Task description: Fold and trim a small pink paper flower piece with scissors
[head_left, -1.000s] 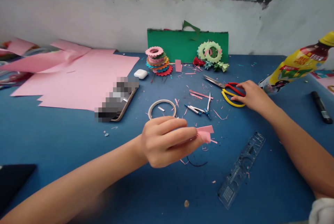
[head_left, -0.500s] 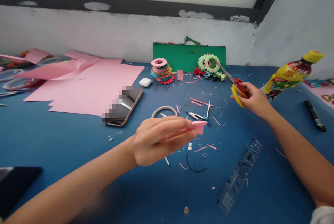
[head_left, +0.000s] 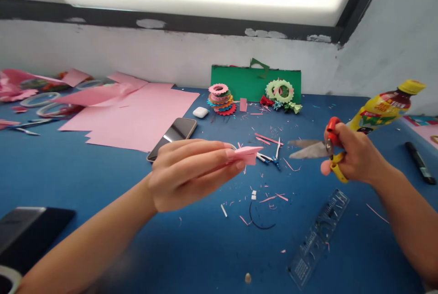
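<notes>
Head view: compass [head_left: 272,156] on the blue table [head_left: 102,184] partly hidden behind the folded pink paper [head_left: 248,154]; dark object at bottom left cut off by the edge; scissor blades motion-blurred, can't tell how far apart. No containers apart from a capped drink bottle [head_left: 385,107] lying tilted at right, dark liquid inside. Left hand [head_left: 188,173] pinches the small folded pink piece between fingertips, above the table centre. Right hand [head_left: 357,157] closed around red-yellow scissors [head_left: 321,150], blades pointing toward the paper, near but apart. Clear ruler [head_left: 318,237] below, phone [head_left: 173,136] beside pink sheets [head_left: 137,116].
</notes>
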`<state>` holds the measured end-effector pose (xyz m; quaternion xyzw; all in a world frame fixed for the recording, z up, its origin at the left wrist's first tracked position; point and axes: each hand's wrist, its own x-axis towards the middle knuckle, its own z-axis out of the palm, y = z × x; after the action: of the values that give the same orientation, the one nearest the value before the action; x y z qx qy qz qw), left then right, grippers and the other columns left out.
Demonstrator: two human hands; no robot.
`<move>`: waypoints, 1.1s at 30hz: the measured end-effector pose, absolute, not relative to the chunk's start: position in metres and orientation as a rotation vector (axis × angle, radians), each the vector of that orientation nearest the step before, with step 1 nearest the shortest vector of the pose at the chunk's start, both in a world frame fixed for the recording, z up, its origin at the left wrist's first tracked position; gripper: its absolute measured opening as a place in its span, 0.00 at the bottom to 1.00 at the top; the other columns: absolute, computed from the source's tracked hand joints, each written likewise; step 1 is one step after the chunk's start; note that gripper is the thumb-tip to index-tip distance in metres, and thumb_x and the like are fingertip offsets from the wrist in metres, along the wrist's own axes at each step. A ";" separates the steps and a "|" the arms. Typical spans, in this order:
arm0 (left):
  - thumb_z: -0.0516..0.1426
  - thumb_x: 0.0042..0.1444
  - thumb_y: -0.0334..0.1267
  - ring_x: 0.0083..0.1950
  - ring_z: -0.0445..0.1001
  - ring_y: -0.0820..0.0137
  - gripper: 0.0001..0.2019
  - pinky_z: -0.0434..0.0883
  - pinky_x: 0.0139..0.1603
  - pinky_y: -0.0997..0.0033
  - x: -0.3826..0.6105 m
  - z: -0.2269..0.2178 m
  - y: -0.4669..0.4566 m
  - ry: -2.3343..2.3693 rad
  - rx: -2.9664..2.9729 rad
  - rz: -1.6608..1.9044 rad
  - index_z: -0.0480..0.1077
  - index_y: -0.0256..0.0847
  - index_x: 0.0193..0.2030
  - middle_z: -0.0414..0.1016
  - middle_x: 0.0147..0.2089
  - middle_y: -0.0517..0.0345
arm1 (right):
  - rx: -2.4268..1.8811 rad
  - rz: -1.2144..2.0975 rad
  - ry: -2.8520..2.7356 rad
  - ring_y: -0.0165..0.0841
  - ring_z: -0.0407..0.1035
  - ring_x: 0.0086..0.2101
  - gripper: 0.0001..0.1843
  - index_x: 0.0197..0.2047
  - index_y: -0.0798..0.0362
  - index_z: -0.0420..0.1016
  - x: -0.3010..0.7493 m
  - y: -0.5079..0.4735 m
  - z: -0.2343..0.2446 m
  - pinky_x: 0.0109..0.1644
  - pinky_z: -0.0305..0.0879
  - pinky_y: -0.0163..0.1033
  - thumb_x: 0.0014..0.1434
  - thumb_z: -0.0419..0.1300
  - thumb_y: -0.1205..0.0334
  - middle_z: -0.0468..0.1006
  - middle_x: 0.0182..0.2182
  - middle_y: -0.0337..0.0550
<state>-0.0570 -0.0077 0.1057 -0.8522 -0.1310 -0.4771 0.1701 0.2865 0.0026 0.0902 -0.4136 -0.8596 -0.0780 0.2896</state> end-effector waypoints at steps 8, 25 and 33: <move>0.66 0.45 0.28 0.27 0.77 0.75 0.08 0.78 0.26 0.75 -0.057 0.114 -0.005 -0.170 -2.213 -1.195 0.72 0.42 0.29 0.79 0.32 0.68 | -1.015 -0.613 -2.420 0.28 0.58 0.18 0.22 0.31 0.51 0.57 0.267 -0.003 0.089 0.22 0.51 0.35 0.51 0.57 0.41 0.63 0.19 0.35; 0.67 0.43 0.29 0.24 0.75 0.78 0.09 0.78 0.24 0.78 -0.054 0.119 -0.010 -0.159 -2.190 -1.124 0.71 0.45 0.27 0.77 0.28 0.72 | -1.135 -0.500 -2.489 0.30 0.61 0.17 0.25 0.26 0.50 0.60 0.264 -0.006 0.089 0.23 0.52 0.38 0.51 0.54 0.34 0.65 0.16 0.37; 0.67 0.42 0.29 0.22 0.75 0.79 0.10 0.79 0.25 0.79 -0.055 0.112 -0.016 -0.352 -2.316 -1.206 0.71 0.46 0.29 0.76 0.26 0.75 | -1.135 -0.470 -2.523 0.29 0.61 0.17 0.25 0.25 0.50 0.58 0.264 -0.007 0.091 0.22 0.52 0.37 0.51 0.54 0.35 0.64 0.16 0.35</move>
<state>-0.0553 -0.0161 0.1124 -0.8508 -0.1295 -0.4433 0.2508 0.2640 -0.0071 0.0905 -0.3989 -0.8864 -0.1651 0.1670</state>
